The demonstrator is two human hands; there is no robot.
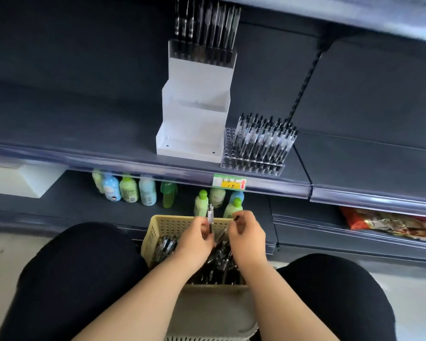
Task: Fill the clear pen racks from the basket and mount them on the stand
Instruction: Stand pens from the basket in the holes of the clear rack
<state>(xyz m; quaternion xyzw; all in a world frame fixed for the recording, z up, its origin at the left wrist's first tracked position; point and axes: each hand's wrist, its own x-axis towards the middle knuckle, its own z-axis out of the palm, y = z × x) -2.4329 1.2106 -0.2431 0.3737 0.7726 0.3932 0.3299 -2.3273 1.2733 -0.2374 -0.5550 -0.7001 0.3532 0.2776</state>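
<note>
A beige perforated basket point(158, 232) full of loose pens sits on the floor between my knees. Over it, my left hand point(196, 238) grips a clear pen point(210, 215) held upright. My right hand point(247, 233) pinches another pen point(236, 217) by its black tip. On the shelf above stands a white stepped stand point(194, 114), with one clear rack of pens point(203, 49) mounted on its top step. To the right of the stand, a second clear rack point(256, 153) rests on the shelf, mostly filled with pens; its left holes are empty.
Green and blue bottles point(129, 190) line the lower shelf behind the basket. A yellow price tag point(229, 182) is on the shelf's front edge. A white box point(17, 180) sits at left and red snack packs point(389, 223) at lower right. My black-clad knees flank the basket.
</note>
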